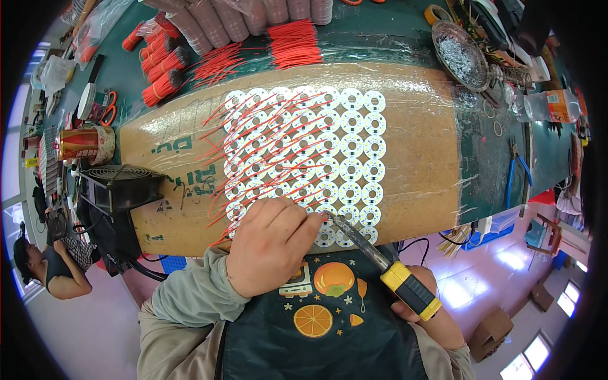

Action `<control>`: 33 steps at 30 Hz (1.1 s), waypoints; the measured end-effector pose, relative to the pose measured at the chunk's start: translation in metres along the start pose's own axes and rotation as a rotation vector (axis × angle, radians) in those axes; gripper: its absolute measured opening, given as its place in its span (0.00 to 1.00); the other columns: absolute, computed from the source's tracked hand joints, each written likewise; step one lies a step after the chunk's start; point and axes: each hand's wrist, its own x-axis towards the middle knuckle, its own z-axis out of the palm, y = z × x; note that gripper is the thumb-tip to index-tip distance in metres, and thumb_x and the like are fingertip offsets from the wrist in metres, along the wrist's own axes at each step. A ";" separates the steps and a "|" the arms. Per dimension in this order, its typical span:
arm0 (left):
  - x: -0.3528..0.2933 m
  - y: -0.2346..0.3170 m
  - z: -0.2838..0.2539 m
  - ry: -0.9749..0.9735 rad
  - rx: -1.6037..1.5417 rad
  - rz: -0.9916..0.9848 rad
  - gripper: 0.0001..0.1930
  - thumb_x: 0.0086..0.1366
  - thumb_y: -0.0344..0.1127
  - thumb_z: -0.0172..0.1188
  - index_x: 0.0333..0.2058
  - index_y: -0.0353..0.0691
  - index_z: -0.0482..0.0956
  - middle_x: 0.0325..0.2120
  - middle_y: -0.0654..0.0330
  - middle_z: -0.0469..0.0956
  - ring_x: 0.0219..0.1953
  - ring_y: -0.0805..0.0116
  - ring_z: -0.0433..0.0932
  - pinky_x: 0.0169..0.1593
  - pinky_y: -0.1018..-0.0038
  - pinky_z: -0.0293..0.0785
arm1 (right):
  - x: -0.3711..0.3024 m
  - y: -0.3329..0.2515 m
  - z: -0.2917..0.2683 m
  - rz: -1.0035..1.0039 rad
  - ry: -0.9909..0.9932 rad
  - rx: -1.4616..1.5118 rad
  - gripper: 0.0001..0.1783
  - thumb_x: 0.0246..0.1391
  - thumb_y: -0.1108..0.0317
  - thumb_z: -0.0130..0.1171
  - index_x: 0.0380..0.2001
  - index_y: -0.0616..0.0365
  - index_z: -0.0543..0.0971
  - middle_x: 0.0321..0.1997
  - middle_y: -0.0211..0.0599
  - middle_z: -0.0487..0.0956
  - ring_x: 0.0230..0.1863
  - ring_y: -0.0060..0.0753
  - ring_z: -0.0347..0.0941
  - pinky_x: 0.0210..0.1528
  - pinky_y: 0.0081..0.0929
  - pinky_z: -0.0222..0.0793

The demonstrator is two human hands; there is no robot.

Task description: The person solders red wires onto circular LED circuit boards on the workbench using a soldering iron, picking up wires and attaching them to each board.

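A sheet of round white LED boards [351,145] with hole centres lies on a brown board before me, in rows. Red wires [278,136] run slantwise over most of its columns, leaving the right-hand ones bare. My left hand [269,244] rests over the lower rows, thumb and forefinger closed on a short red wire, of which only a bit shows at the fingertips. In my right hand [425,277] is a soldering iron [408,290] with a yellow and black handle. Its tip meets the boards right beside my left fingertips, at the red wire end.
Bundles of red wire [163,63] and stacked round boards [221,25] stand at the back. A metal dish [459,54] of silvery scraps sits at the far right, with blue-handled pliers [514,174] nearer. To the left are a fan [120,185] and a can [79,144]; another person sits beyond.
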 end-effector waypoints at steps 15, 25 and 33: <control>0.000 0.003 0.000 -0.002 0.001 -0.025 0.14 0.50 0.26 0.63 0.39 0.38 0.84 0.32 0.62 0.76 0.37 0.61 0.78 0.43 0.65 0.72 | -0.006 0.003 0.000 -0.017 0.018 -0.006 0.28 0.43 0.55 0.75 0.44 0.61 0.80 0.32 0.41 0.84 0.29 0.45 0.82 0.33 0.32 0.78; 0.000 0.006 0.003 0.048 0.034 -0.067 0.16 0.48 0.26 0.63 0.40 0.38 0.82 0.34 0.59 0.77 0.39 0.58 0.78 0.45 0.64 0.72 | -0.005 -0.001 0.008 -0.023 0.089 0.060 0.22 0.50 0.53 0.69 0.36 0.62 0.76 0.28 0.37 0.78 0.25 0.40 0.75 0.29 0.32 0.70; -0.010 0.007 0.005 0.007 -0.002 0.011 0.15 0.53 0.29 0.62 0.42 0.37 0.80 0.38 0.58 0.74 0.45 0.57 0.76 0.48 0.62 0.71 | -0.021 0.009 0.002 -0.018 0.040 0.042 0.28 0.45 0.56 0.73 0.44 0.63 0.80 0.32 0.41 0.84 0.28 0.45 0.82 0.32 0.33 0.77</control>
